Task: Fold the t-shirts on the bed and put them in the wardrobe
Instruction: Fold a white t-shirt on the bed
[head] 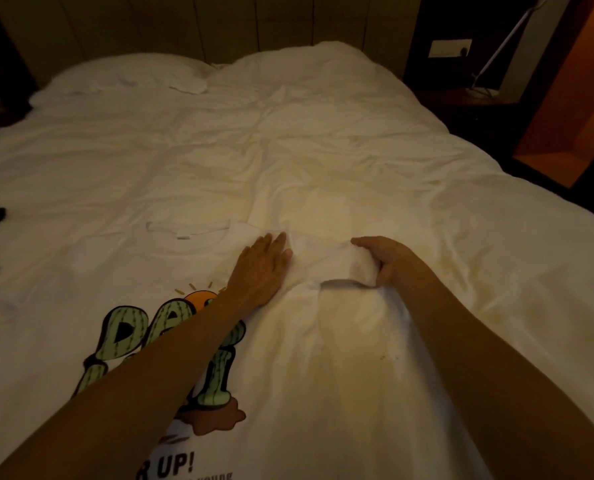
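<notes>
I'm watching the right hand (380, 263) bunching the sleeve of the white t-shirt (288, 358), which is lying collar-up toward 12 o'clock on the bed (323, 150), with the left hand (264, 268) pressing flat just at its 9 o'clock, print reading "R UP!".

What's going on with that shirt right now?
Left hand flat on white t-shirt. Right hand bunching its sleeve. Shirt unfolded on bed. Nothing blocking.
</notes>
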`<state>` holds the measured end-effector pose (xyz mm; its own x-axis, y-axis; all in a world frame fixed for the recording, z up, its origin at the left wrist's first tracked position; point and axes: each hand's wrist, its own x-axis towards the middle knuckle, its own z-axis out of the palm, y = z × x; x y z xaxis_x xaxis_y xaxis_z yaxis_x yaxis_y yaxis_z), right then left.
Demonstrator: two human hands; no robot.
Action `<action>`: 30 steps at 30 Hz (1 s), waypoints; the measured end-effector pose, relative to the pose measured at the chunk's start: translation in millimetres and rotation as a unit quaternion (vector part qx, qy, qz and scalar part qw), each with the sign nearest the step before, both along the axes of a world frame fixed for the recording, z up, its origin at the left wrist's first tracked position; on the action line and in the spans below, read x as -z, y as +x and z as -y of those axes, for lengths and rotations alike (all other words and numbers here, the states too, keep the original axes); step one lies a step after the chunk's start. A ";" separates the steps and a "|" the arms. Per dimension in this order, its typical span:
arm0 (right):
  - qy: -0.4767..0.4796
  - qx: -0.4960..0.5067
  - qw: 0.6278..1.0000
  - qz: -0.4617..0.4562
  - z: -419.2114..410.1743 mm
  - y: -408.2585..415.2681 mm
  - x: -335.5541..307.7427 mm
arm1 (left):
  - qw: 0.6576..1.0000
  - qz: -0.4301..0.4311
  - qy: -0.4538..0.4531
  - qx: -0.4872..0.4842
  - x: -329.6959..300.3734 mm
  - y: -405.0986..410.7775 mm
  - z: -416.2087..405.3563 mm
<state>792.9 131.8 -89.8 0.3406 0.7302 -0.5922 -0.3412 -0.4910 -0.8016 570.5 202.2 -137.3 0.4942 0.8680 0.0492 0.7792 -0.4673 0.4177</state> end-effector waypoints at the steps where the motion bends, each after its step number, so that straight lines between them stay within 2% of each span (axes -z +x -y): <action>1: 0.034 0.019 0.999 0.014 -3.5 1.0 -1.9 | 1.000 0.008 -0.002 -0.004 -0.2 0.3 -1.7; 4: 0.248 0.063 0.964 0.072 -9.5 12.2 -0.8 | 0.999 0.031 -0.003 -0.019 -4.4 3.1 -6.7; 5: 0.277 0.069 0.954 0.093 -7.7 14.9 1.8 | 0.999 0.032 -0.002 -0.024 -6.1 4.8 -8.3; 6: 0.273 0.082 0.952 0.113 -6.6 17.7 7.6 | 0.999 0.026 -0.003 -0.028 -7.2 6.6 -9.5; 8: 0.195 0.109 0.967 0.123 -4.3 22.2 22.5 | 0.999 -0.006 -0.010 -0.032 -6.2 8.9 -10.4; 10: 0.093 0.109 0.985 0.093 -3.1 23.1 34.6 | 0.998 -0.046 -0.013 -0.027 -0.9 9.3 -10.2; 12: 0.054 0.096 0.990 0.082 -5.5 24.7 37.8 | 0.998 -0.066 -0.008 -0.021 5.7 8.8 -9.9; 21: 0.081 0.039 0.987 0.135 -30.8 23.8 12.5 | 0.998 -0.034 0.056 0.011 7.4 7.2 -7.4; 26: 0.249 0.127 0.941 0.189 -25.2 30.5 -1.5 | 0.999 -0.003 0.034 -0.014 1.5 12.7 -12.4; 28: 0.228 0.144 0.942 0.199 -23.1 33.6 11.6 | 0.999 -0.028 0.027 -0.025 2.5 14.4 -14.1; 30: 0.157 0.148 0.952 0.216 -21.8 33.7 28.2 | 0.997 -0.073 0.015 -0.030 6.3 15.9 -14.4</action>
